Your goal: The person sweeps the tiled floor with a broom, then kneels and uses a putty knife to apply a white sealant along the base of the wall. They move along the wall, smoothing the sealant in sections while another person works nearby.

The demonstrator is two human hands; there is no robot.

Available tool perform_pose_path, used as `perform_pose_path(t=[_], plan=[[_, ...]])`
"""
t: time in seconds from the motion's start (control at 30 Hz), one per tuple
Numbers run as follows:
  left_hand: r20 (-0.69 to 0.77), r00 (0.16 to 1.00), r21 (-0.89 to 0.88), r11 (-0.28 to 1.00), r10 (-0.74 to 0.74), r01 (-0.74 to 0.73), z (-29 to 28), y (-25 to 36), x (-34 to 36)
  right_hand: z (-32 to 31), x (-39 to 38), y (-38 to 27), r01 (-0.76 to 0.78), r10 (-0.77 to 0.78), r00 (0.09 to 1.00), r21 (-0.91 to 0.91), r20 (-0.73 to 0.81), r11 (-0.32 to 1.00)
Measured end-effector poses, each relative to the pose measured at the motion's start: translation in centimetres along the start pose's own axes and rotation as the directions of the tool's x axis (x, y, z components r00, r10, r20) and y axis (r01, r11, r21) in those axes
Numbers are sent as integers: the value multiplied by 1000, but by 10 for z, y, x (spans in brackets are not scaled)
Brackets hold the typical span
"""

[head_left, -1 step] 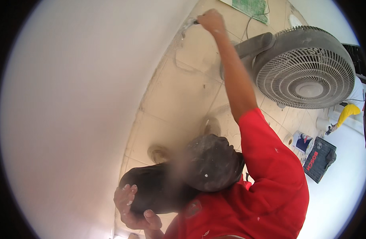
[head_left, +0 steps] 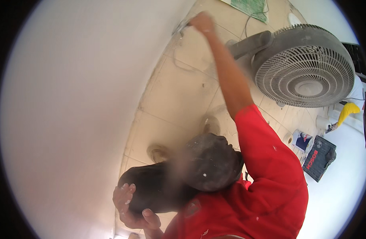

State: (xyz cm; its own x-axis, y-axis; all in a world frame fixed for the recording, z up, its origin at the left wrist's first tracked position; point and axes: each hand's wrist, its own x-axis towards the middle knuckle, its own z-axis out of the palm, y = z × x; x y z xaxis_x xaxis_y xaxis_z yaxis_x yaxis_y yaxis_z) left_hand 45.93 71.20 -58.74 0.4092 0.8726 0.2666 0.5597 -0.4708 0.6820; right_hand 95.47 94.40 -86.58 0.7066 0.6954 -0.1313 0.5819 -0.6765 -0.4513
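My right hand (head_left: 201, 22) grips a metal-bladed tool, probably a scraper (head_left: 179, 28), at the seam where the white wall (head_left: 71, 99) meets the tiled floor (head_left: 171, 87); the blade is blurred. My left hand (head_left: 129, 205), fingers apart and loosely curved, with white flecks on it, rests against my black-clad leg (head_left: 151, 187) close to the wall, with no object visible in it. My other bent knee (head_left: 211, 163) is under me, dusted white. Part of the view is hazy.
A large grey floor fan (head_left: 302, 71) stands right of my arm, a cord behind it. A green-and-white sheet (head_left: 246, 8) lies at the top. On the right are a tape roll (head_left: 287, 138), a bucket (head_left: 301, 139), a dark case (head_left: 318, 159) and another person's yellow-clad limb (head_left: 348, 111).
My right hand and the tool have moved a little toward the left along the foot of the wall. My left hand has barely moved.
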Motion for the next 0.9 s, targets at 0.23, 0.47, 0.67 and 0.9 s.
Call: perform_pose_path(t=[0.23,0.47,0.67,0.9], plan=[[-26,1000,34,999,-14,15,-6,4,-3,-31,11,-7,106,-106,994,12,-14,994],[-28,1000,-4,1000,8,-8,4,-2,2,13,6,-14,-39,40,999,51,-29,998],[-19,999,24,999,-47,47,0,2,1,9,28,8,36,-32,992,31,-125,999],[-15,1000,15,1000,-9,10,-1,-2,3,-24,32,2,24,-24,1000,43,-12,999]])
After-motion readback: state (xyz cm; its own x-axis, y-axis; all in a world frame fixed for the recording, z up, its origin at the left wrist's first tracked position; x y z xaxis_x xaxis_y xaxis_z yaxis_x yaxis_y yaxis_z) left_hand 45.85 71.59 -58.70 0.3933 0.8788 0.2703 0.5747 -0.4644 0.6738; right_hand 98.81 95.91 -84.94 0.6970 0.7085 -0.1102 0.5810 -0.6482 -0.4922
